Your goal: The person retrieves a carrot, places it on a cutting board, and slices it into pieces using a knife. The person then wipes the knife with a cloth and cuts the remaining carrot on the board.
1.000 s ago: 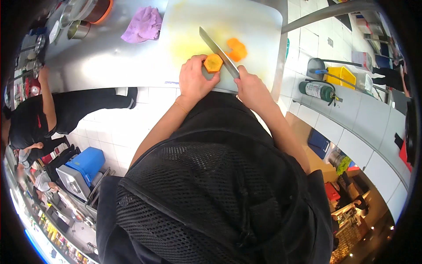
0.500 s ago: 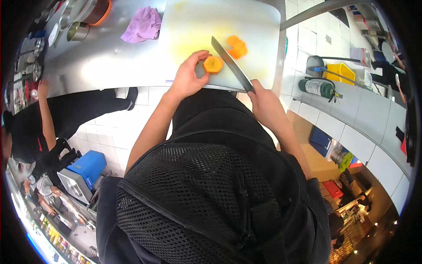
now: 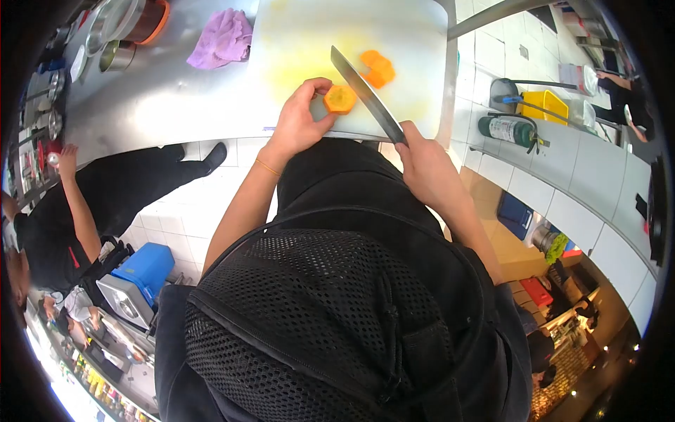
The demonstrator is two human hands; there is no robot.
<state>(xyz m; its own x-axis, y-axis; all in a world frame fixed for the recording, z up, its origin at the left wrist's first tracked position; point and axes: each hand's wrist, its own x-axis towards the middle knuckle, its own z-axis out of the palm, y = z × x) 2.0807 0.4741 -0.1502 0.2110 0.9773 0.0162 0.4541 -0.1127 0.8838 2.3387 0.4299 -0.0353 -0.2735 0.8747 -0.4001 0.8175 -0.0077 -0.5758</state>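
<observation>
My left hand (image 3: 302, 116) is curled around a thick carrot piece (image 3: 341, 100), fingers on its far side and thumb near its front. The piece has a faceted outline and a flat cut face turned up. My right hand (image 3: 429, 158) is wrapped round the handle of a knife (image 3: 367, 95). Its long blade points away from me to the left, just right of the carrot piece. Several thin carrot slices (image 3: 378, 69) lie overlapping beyond the blade on the white cutting board (image 3: 295, 35), which has yellow stains.
A purple cloth (image 3: 223, 41) lies on the steel counter (image 3: 169, 91) left of the board. Metal pots (image 3: 117, 56) stand farther left. Another person (image 3: 63, 211) is at the left with an arm over the counter. A green fire extinguisher (image 3: 506, 130) is at the right.
The knife blade has shifted slightly left, closer to the carrot piece. Both hands stay in nearly the same place. The person at the left has moved a little.
</observation>
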